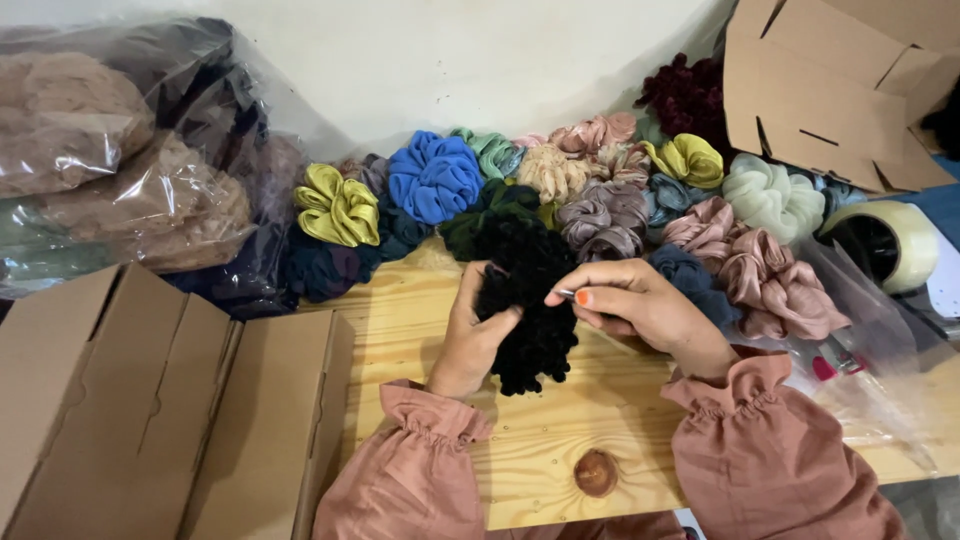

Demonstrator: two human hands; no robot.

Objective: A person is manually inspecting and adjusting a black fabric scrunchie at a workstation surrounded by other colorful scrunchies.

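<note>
My left hand (470, 335) grips a fuzzy black scrunchie (525, 300) from its left side, holding it just above the pale wooden table (560, 430). My right hand (635, 300) pinches a small thin metal tool (566, 294) between thumb and forefinger, its tip touching the right side of the black scrunchie. Both wrists wear dusty-pink ruffled sleeves. Behind the hands lies a pile of scrunchies in many colours: blue (434, 176), yellow-green satin (337, 205), mauve (603, 217), pink satin (775, 285), mint (772, 195).
Folded cardboard boxes (150, 400) lie at the near left. Clear plastic bags of brown fabric (110, 170) are stacked at the far left. An open cardboard box (830, 90) stands at the top right, with a roll of clear tape (885, 240) and crumpled plastic (860, 370) below it.
</note>
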